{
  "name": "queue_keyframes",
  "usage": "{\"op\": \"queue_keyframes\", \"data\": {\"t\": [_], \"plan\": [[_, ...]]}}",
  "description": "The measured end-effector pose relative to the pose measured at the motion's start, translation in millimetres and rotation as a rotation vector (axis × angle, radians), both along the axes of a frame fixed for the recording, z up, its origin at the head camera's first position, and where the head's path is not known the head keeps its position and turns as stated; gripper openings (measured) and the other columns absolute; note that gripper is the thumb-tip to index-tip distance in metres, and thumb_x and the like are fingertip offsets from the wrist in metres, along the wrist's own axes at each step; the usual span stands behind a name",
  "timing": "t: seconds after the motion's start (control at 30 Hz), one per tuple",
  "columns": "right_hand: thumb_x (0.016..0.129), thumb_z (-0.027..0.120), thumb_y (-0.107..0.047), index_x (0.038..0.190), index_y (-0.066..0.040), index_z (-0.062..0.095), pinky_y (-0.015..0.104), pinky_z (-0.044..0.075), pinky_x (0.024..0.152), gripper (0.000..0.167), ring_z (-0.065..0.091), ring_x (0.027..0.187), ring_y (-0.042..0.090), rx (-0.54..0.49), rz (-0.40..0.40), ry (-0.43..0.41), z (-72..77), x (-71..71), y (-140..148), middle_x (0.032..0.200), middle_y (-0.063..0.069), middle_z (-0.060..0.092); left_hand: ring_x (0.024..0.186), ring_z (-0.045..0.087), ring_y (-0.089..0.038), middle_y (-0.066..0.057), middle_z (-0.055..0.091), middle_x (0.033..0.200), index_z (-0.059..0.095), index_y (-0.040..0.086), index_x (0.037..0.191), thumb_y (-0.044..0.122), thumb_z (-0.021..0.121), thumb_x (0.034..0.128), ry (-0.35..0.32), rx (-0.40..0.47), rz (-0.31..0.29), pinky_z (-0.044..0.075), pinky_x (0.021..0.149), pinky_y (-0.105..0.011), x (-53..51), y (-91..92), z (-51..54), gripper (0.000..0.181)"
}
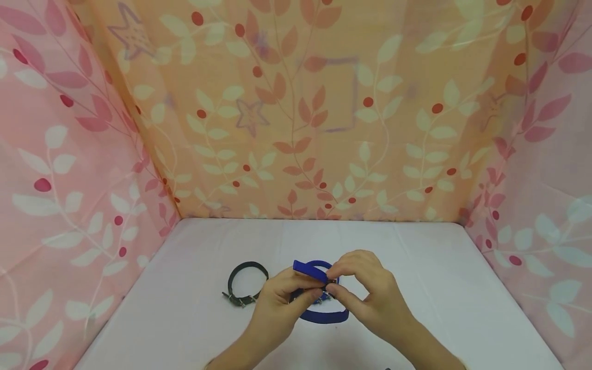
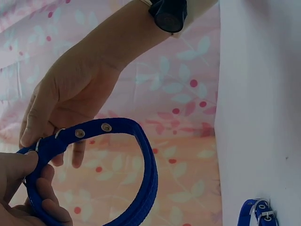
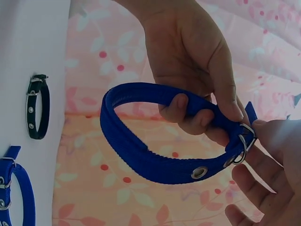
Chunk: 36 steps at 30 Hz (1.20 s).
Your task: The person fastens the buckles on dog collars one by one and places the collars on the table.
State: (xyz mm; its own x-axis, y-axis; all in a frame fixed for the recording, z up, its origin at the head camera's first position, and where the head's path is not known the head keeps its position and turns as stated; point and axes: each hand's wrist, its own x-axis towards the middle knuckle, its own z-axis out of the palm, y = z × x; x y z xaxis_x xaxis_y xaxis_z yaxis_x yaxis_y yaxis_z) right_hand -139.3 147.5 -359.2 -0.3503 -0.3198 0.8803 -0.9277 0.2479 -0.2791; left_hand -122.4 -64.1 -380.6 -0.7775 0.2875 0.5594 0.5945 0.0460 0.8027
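A blue collar (image 3: 136, 146) with metal eyelets is held up above the table, its strap forming a loop. My left hand (image 1: 279, 303) grips the strap beside the buckle, fingers curled round it in the right wrist view. At the metal buckle (image 3: 248, 136), my right hand (image 1: 376, 288) pinches the collar with thumb and forefinger. A short strap end (image 3: 251, 112) sticks out past the buckle. Beyond the hands, a second blue collar (image 1: 319, 263) lies on the table, partly hidden by them. To the left is a black collar (image 1: 250, 264), buckled into a ring.
The white table (image 1: 185, 308) carries the two other collars. Patterned cloth walls (image 1: 296, 103) with leaves and berries enclose it at the back and both sides. A dark band with a round part (image 2: 169, 16) sits on the right wrist.
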Motion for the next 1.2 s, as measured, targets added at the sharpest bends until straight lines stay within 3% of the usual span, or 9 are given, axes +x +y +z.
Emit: {"op": "queue_keyframes", "data": {"t": [0.13,0.3,0.4,0.57,0.8,1.2], "plan": [[0.093,0.078,-0.02,0.109,-0.012,0.071,0.022,0.045,0.096,0.019,0.062,0.1,0.016,-0.003,-0.014,-0.055,-0.1,2.1,1,0.101,-0.003,0.07,0.108,0.07,-0.019,-0.001,0.073,0.113,0.077,0.015,0.109,0.017,0.072,0.0968,-0.047,-0.026,0.014,0.061,0.088,-0.034,2.8,0.8,3.0,0.014],[0.085,0.084,-0.011,0.111,-0.014,0.07,0.021,0.046,0.094,0.029,0.061,0.102,0.014,0.014,-0.029,-0.101,-1.1,4.5,2,0.104,-0.006,0.07,0.107,0.071,-0.021,-0.002,0.071,0.116,0.065,0.02,0.122,0.019,0.076,0.0942,-0.233,0.005,0.014,0.058,0.092,-0.031,5.3,-1.9,8.3,0.03],[0.082,0.085,-0.007,0.111,-0.015,0.07,0.021,0.046,0.093,0.034,0.061,0.102,0.014,0.012,-0.044,-0.113,-1.3,5.1,1,0.104,-0.007,0.07,0.108,0.069,-0.022,-0.003,0.068,0.119,0.06,0.019,0.126,0.02,0.079,0.0919,-0.292,0.002,0.031,0.057,0.095,-0.03,4.1,-3.5,9.9,0.039],[0.077,0.085,0.001,0.112,-0.016,0.069,0.02,0.049,0.09,0.041,0.063,0.1,0.013,-0.018,-0.063,-0.136,0.5,4.5,2,0.103,-0.007,0.07,0.104,0.066,-0.023,-0.001,0.067,0.116,0.063,0.018,0.121,0.025,0.082,0.0896,-0.314,-0.07,0.074,0.057,0.093,-0.028,-0.3,-6.7,12.2,0.038],[0.082,0.083,0.0,0.117,-0.021,0.067,0.02,0.05,0.092,0.043,0.064,0.103,0.011,0.01,-0.066,-0.239,1.6,4.9,6,0.106,-0.009,0.07,0.107,0.067,-0.024,-0.006,0.07,0.112,0.066,0.015,0.117,0.026,0.083,0.0876,-0.404,0.009,0.063,0.057,0.094,-0.027,-2.8,-10.4,15.4,0.036],[0.08,0.084,0.0,0.112,-0.017,0.072,0.02,0.047,0.097,0.038,0.063,0.105,0.016,-0.013,-0.009,-0.117,1.2,3.0,5,0.106,-0.003,0.071,0.106,0.07,-0.024,-0.006,0.072,0.114,0.072,0.016,0.114,0.026,0.084,0.0865,-0.419,0.012,0.026,0.059,0.091,-0.031,0.5,-9.0,16.5,0.032]]}}
